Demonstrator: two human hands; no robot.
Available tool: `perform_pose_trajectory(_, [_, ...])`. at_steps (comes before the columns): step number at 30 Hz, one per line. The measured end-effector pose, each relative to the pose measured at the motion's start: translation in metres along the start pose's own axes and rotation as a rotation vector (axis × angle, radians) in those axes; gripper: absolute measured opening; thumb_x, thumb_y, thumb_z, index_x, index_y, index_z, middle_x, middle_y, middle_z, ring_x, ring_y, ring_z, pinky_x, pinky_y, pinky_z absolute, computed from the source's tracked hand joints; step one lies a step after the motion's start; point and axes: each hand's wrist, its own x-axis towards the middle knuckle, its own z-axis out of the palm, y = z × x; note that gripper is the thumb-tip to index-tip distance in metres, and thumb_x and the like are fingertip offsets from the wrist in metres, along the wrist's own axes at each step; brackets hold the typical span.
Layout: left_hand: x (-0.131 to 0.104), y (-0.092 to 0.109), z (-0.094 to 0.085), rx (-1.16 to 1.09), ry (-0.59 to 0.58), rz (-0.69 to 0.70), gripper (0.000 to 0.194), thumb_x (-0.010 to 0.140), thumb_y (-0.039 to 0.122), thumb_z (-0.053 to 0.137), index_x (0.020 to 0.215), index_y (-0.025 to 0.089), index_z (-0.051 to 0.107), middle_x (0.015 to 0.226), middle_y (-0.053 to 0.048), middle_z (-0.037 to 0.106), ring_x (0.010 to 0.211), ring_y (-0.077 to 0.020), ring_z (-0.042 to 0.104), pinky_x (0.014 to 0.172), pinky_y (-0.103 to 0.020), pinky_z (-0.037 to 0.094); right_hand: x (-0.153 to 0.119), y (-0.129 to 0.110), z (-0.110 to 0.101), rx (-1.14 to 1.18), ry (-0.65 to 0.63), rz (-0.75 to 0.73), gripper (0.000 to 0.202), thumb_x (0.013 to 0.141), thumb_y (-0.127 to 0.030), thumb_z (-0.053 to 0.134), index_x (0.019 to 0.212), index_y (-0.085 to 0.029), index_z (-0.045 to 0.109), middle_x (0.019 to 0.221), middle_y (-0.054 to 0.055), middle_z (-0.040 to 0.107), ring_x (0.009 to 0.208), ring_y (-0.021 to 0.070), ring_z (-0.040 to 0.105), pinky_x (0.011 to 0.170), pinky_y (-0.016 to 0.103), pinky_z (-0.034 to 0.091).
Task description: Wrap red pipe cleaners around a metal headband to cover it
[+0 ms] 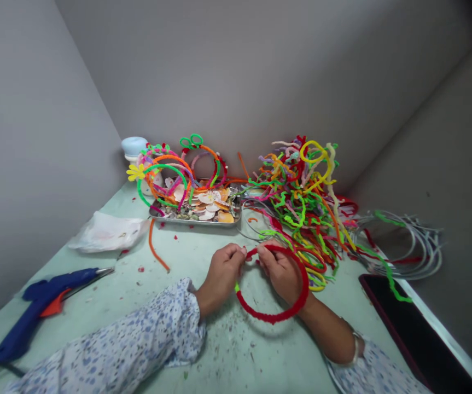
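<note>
Between my hands, above the table, is a hoop wrapped in red pipe cleaner [274, 317], with a short bright green stretch on its left side. My left hand [222, 273] is closed, thumb and finger pinching the hoop at its upper left. On the upper part, my right hand [280, 272] also pinches the red hoop, and its wrist shows through the ring. A small gap separates the two sets of fingertips. The exact ends of the pipe cleaner under the fingers are hidden.
A metal tray [194, 221] of shells stands behind, finished pipe-cleaner hoops [165, 158] leaning on it. A tangled pile of pipe cleaners [301, 202] lies right of it. Wire coils [420, 246] and a phone [412, 328] are far right; a blue glue gun [42, 301] and plastic bag [108, 232] lie left.
</note>
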Motion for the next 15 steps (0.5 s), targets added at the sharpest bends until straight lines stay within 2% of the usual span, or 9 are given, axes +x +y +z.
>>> perform_pose_trajectory(5, [0.0025,0.0015,0.0001,-0.034,-0.030,-0.039,0.026,0.080,0.035,0.049,0.061,0.017,0.050,0.050,0.005,0.039,0.048,-0.0093,0.035,0.048,-0.023,0.027,-0.0006,0.0002,-0.0010,-0.008,-0.005,-0.026,0.028,0.088,-0.042,0.045,0.070,-0.023,0.053,0.058,-0.003,0.047,0.054,0.0151,0.043,0.051,0.026,0.037])
perform_pose_trajectory(10, [-0.0022,0.0032,-0.0011,0.055,-0.037,0.052,0.032,0.086,0.041,0.046,0.065,0.017,0.049,0.055,0.004,0.044,0.053,-0.0101,0.040,0.053,-0.023,0.032,0.0019,0.0031,0.0008,0.032,0.048,0.007,0.027,0.087,-0.044,0.046,0.072,-0.023,0.052,0.058,-0.003,0.046,0.051,0.0143,0.042,0.048,0.025,0.036])
perform_pose_trajectory(15, [-0.0057,0.0021,0.0013,0.090,0.053,0.123,0.019,0.088,0.034,0.045,0.088,0.018,0.054,0.069,0.002,0.051,0.062,-0.0120,0.048,0.059,-0.023,0.038,0.0051,0.0028,0.0020,0.081,0.085,0.093,0.033,0.085,-0.050,0.048,0.067,-0.022,0.049,0.054,-0.004,0.044,0.047,0.0130,0.039,0.044,0.025,0.034])
